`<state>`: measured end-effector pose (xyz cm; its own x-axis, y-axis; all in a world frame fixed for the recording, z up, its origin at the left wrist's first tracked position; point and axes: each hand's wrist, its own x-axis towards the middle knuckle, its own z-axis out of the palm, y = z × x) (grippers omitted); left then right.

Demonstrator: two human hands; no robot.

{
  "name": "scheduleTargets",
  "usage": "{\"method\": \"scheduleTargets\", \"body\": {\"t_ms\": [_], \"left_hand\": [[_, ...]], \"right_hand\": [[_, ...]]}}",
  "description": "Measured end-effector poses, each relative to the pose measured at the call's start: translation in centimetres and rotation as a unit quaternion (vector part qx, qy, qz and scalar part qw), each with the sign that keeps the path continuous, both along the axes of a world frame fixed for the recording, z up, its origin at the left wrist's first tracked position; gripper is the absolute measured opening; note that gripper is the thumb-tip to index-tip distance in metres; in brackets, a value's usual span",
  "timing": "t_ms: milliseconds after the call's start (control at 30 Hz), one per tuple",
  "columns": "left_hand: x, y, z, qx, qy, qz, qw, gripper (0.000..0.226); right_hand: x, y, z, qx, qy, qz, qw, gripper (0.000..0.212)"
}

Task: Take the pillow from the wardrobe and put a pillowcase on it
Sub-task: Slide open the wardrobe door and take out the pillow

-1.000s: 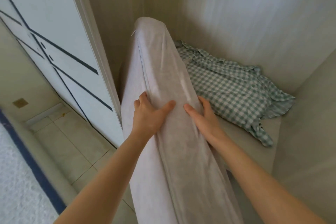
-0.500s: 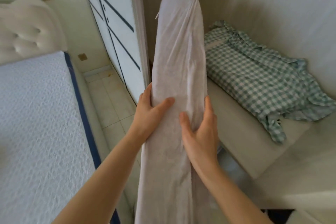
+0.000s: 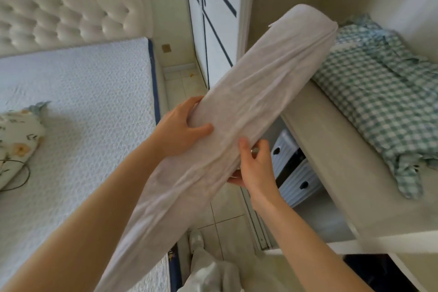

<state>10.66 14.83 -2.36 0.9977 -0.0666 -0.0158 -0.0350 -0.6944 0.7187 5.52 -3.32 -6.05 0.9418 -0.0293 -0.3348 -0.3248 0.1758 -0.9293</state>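
both hands (image 3: 182,130) on pillow (image 3: 256,92), long axis upper-right

head cam | looking forward and down, close over both forearms | bed (image 3: 78,92) lying at 9 o'clock | wardrobe shelf (image 3: 336,156) sitting at 3 o'clock | single view

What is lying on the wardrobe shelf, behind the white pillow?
A green checked cloth lies on the shelf. The pillow hides its left edge.

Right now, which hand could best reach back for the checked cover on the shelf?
Right hand: it's on the wardrobe side, nearest the checked cover. The left hand, on the bed side, could probably keep its grip on the pillow.
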Motion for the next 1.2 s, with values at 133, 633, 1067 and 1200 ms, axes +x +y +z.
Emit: {"method": "scheduleTargets", "body": {"t_ms": [133,633,1067,1200], "left_hand": [[-1.4,3.6,-1.0,-0.02,0.036,0.078,0.996,0.071],[0.1,16.2,-7.2,-0.021,0.065,0.246,0.967,0.065],[13.9,25.9,-11.6,-0.163,0.036,0.406,0.899,0.064],[17.5,28.0,-11.6,-0.19,0.059,0.423,0.884,0.06]], "right_hand": [[0.7,2.4,0.0,-0.04,-0.033,0.077,0.996,0.023],[8.0,16.8,-6.0,-0.141,0.029,0.151,0.978,0.017],[28.8,30.1,-6.4,-0.325,-0.146,0.143,0.923,0.022],[33.0,31.6,-5.6,-0.348,-0.235,0.173,0.891,0.019]]}}
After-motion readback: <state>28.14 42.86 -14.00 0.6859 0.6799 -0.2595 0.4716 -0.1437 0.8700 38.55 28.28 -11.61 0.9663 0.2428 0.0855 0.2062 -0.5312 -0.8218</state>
